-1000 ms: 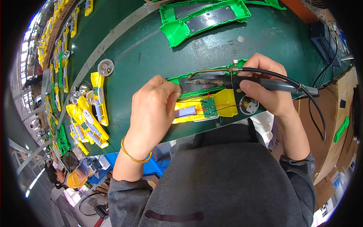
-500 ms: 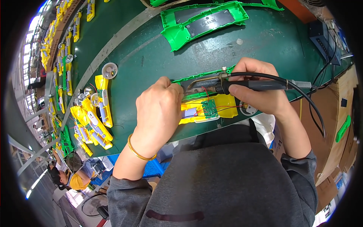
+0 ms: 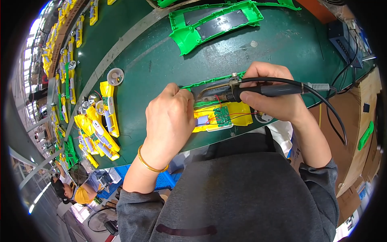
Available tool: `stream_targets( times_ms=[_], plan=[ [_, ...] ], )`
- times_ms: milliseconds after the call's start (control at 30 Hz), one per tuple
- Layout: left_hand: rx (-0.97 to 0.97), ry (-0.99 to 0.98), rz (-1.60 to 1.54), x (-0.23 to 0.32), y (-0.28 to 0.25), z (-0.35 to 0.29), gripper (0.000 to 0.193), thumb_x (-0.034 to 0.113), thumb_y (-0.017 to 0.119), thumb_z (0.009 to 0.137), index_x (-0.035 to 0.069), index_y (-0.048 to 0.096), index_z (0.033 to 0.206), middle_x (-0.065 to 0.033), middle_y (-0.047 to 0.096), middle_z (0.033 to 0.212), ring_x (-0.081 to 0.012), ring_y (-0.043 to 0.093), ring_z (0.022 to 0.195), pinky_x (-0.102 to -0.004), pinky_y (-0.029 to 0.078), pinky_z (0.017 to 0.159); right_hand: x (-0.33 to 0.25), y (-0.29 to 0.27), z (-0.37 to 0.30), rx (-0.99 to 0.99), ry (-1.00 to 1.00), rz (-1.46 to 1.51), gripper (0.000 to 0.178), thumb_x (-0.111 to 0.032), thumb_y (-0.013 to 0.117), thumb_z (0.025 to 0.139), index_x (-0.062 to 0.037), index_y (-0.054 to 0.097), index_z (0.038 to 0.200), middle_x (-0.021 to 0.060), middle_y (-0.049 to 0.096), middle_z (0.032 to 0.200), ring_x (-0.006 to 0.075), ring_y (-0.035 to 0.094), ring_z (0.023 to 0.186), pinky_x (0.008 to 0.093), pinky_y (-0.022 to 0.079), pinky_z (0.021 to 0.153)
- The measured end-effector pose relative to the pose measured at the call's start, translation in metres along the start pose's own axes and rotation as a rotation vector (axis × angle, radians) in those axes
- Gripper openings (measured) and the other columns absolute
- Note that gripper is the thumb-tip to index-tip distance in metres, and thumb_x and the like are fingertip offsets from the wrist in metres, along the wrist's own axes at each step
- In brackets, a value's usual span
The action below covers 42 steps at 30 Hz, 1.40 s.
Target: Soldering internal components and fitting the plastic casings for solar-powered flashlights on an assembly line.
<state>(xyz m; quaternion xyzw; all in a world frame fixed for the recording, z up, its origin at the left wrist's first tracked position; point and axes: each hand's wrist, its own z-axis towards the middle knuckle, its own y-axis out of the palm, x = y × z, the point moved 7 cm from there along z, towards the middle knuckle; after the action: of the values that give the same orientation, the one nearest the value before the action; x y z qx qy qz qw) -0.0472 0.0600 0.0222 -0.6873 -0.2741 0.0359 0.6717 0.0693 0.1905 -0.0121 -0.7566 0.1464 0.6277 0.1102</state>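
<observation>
On the left there's a cluster of open yellow plastic half-shells [image 3: 104, 139], so those look unfinished. Left hand [image 3: 170, 115] has its fingers bunched over one end of a long green plastic shell [image 3: 209, 84]; can't tell what's pinched. Just below, the yellow plastic half-shell [image 3: 240, 119] already has its green circuit board [image 3: 221, 116] in, but isn't closed. Right hand [image 3: 282, 108] grips a grey-handled soldering iron [image 3: 274, 90], so I'd guess soldering's not done.
</observation>
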Motion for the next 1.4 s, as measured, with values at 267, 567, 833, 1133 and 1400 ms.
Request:
stream_targets(
  times_ms=[267,567,833,1133,1400],
  plan=[
    [0.010,0.006,-0.001,0.001,-0.001,0.000,0.003,0.001,0.061,0.068,0.001,0.058,0.068,-0.0139,0.050,0.069,-0.0326,0.055,0.058,-0.0421,0.044,0.053,0.000,0.002,0.001,0.006,0.011,-0.002,0.013,-0.002,0.067,0.074,-0.0024,0.055,0.079,-0.0024,0.054,0.069,0.0019,0.049,0.061,0.0177,0.039,0.053],
    [0.016,0.005,-0.006,0.001,0.000,-0.001,0.003,0.001,0.061,0.069,0.000,0.059,0.069,-0.0141,0.050,0.070,-0.0327,0.055,0.059,-0.0420,0.045,0.054,0.002,-0.002,-0.002,0.033,0.049,-0.022,0.013,-0.001,0.066,0.074,-0.0027,0.054,0.077,-0.0031,0.053,0.067,0.0012,0.048,0.061,0.0174,0.038,0.053],
    [0.014,0.013,0.009,0.001,0.000,0.000,0.003,0.002,0.060,0.069,0.001,0.059,0.068,-0.0139,0.050,0.069,-0.0327,0.055,0.058,-0.0421,0.045,0.052,-0.001,0.001,0.000,0.050,0.008,-0.056,0.014,-0.003,0.067,0.073,-0.0032,0.053,0.077,-0.0034,0.053,0.067,0.0010,0.047,0.060,0.0174,0.037,0.052],
    [0.006,0.005,0.021,0.000,-0.001,0.001,0.006,0.000,0.062,0.066,0.001,0.062,0.072,-0.0119,0.051,0.066,-0.0296,0.054,0.059,-0.0371,0.043,0.053,0.001,-0.003,-0.002,-0.001,0.089,-0.023,0.014,-0.003,0.067,0.073,-0.0032,0.054,0.078,-0.0023,0.055,0.070,0.0020,0.050,0.065,0.0185,0.039,0.056],
    [0.011,0.010,0.005,-0.001,-0.002,0.001,0.002,0.002,0.061,0.068,0.001,0.060,0.066,-0.0134,0.051,0.068,-0.0324,0.055,0.057,-0.0416,0.046,0.052,-0.003,-0.027,-0.019,0.191,0.017,0.148,0.020,-0.016,0.063,0.074,-0.0011,0.053,0.082,0.0057,0.059,0.073,0.0106,0.057,0.067,0.0225,0.045,0.063]
  ],
)
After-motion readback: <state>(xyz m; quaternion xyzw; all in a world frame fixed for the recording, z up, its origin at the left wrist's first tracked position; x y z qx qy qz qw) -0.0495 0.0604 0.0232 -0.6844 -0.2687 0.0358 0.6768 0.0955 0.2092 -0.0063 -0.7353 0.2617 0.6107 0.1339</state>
